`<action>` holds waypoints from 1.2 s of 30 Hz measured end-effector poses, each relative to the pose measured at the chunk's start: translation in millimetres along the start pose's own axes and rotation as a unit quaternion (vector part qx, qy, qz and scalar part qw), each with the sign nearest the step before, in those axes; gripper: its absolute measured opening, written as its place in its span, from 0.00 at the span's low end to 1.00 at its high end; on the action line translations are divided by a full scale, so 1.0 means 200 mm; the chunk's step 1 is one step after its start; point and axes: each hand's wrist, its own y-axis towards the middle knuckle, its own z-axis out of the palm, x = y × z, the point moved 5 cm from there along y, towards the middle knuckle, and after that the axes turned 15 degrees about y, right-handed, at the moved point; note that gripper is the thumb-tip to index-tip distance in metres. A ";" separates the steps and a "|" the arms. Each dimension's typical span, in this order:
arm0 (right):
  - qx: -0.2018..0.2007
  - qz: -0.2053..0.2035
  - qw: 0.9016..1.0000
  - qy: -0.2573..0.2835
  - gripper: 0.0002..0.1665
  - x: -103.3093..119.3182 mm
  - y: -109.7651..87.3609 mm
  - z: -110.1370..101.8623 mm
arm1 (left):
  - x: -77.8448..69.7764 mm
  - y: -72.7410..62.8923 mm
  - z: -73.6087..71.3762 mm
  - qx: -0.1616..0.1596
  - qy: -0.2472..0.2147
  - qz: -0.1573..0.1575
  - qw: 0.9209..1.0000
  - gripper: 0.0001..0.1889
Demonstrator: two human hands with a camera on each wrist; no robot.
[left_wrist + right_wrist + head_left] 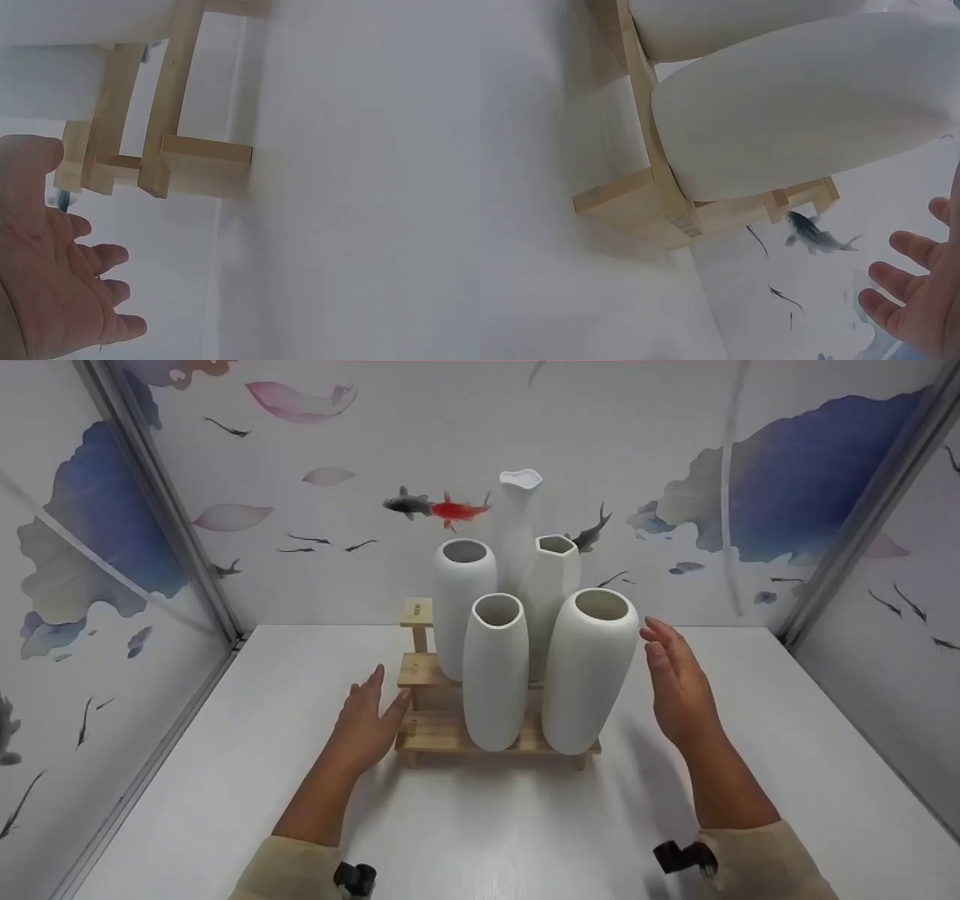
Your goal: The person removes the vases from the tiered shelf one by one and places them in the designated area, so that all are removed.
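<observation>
A wooden tiered stand (420,733) carries several white vases in the middle of the table. On its lowest step are a slim vase (495,682) and a wider, rounded vase (589,675). Behind them rise a round-mouthed vase (465,607), a faceted vase (559,574) and a tall vase with a wavy rim (516,525). My left hand (367,729), fingers spread, is beside the stand's left end; whether the thumb touches the wood I cannot tell. To the right of the wide vase, my right hand (681,690) is held up with extended fingers, apart from it in the right wrist view.
The white table (495,832) extends around the stand. Behind it stands a white panel (420,427) painted with fish and petals, and similar panels close off both sides. Black wrist devices (355,877) sit at the sleeves.
</observation>
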 end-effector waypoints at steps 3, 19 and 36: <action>0.007 -0.002 1.000 0.025 0.38 0.01 -0.02 0.02 | 0.01 -0.01 0.01 0.021 -0.022 -0.004 1.000 0.45; 0.087 0.019 0.965 0.246 0.44 -0.03 -0.03 0.15 | 0.07 -0.01 0.03 0.073 -0.115 -0.014 0.991 0.48; 0.140 0.028 0.963 0.230 0.63 -0.07 -0.07 0.24 | 0.08 -0.03 0.10 0.110 -0.198 -0.034 0.973 0.44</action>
